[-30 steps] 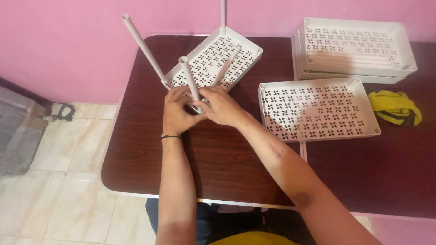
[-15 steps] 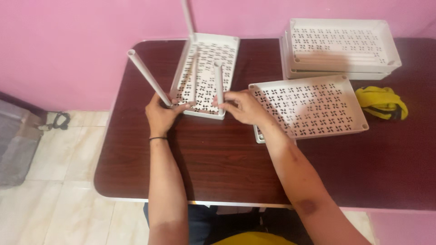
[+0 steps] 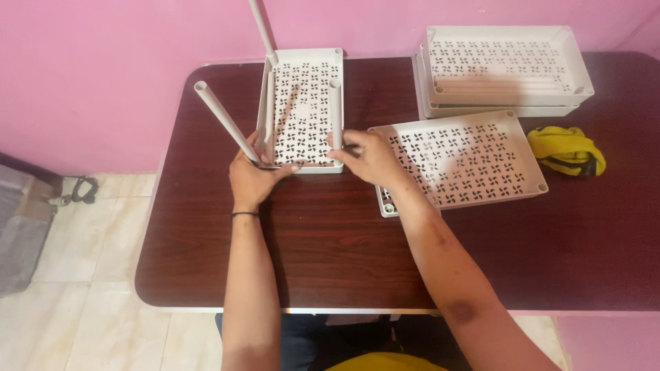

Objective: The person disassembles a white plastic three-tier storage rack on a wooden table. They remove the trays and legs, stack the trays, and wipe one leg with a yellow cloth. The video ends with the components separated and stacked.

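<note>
Both hands, left [image 3: 253,180] and right [image 3: 369,157], grip the near corners of a white perforated tray [image 3: 304,103] bearing upright poles [image 3: 225,122].

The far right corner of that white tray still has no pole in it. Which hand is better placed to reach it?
Probably the right hand: it sits at the tray's near right corner, on that side. The left hand grips the left pole.

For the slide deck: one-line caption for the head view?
Left hand and right hand grip corner tubes on a perforated white tray on a dark table.
</note>
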